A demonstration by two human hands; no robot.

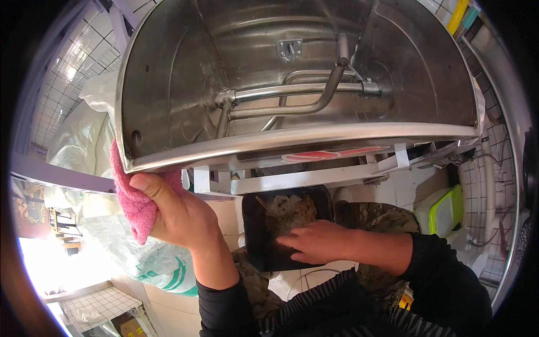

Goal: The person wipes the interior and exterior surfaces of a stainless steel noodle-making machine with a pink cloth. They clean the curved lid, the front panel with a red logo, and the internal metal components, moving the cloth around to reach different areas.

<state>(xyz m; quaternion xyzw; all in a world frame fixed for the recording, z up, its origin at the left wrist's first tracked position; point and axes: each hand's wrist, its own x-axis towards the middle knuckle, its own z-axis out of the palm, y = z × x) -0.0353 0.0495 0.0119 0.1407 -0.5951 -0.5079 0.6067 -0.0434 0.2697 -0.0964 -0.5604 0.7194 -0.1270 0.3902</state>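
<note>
My left hand (177,213) is closed around a pink cloth (132,196) and presses it against the front left corner of a big stainless steel mixer trough (314,135). The thumb lies along the cloth near the metal rim. Below the trough, my right hand (317,241) reaches over a black bin (258,247), its fingers apart with nothing visible in them. Whitish and brownish scraps (289,210) lie inside the bin, with a thin stick (261,202) at its far left. Bent steel mixing bars (292,106) run across the inside of the trough.
A white metal frame (303,181) supports the trough. White sacks (76,135) and a clear plastic bag with green print (163,267) stand at the left. A lime-green lidded bin (446,210) is at the right, near pipes (488,185) along the tiled wall.
</note>
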